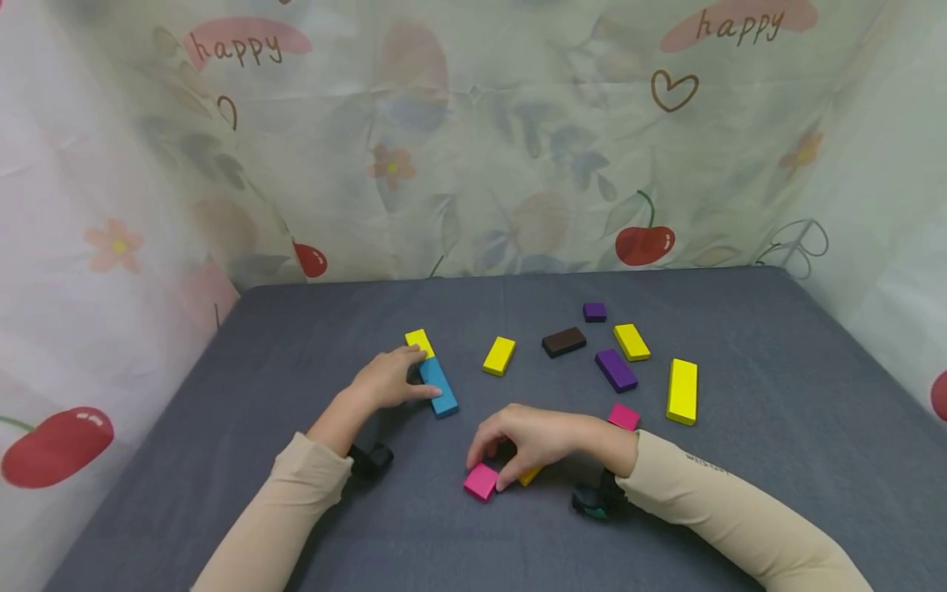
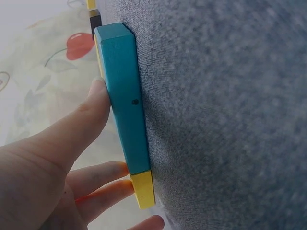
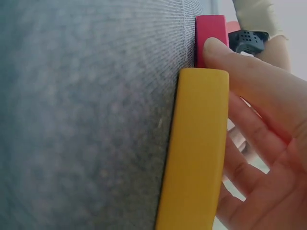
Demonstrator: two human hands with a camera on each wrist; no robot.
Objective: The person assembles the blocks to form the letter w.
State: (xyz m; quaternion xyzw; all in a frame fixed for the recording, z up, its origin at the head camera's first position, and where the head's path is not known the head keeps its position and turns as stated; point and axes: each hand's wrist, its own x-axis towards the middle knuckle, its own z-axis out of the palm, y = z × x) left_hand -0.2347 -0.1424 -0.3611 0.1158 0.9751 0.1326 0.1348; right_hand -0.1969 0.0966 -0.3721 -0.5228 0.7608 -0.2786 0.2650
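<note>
My left hand [image 1: 388,378] reaches over a long blue block [image 1: 439,386] that lies end to end with a small yellow block [image 1: 418,341]. In the left wrist view the thumb touches the upper face of the blue block [image 2: 122,100], while fingertips rest by its joint with the yellow block [image 2: 143,189]. My right hand [image 1: 536,436] pinches a small pink block [image 1: 482,482] between thumb and index finger, low at the cloth. Beneath the right palm lies an orange-yellow block [image 3: 196,148], mostly hidden from the head view.
Right of centre lie a yellow block [image 1: 499,356], a dark brown block [image 1: 564,342], purple blocks [image 1: 616,370] and more yellow blocks [image 1: 682,391]. Another pink block [image 1: 625,416] sits just beyond my right wrist. The grey cloth-covered table [image 1: 296,345] ends at a patterned curtain [image 1: 473,164].
</note>
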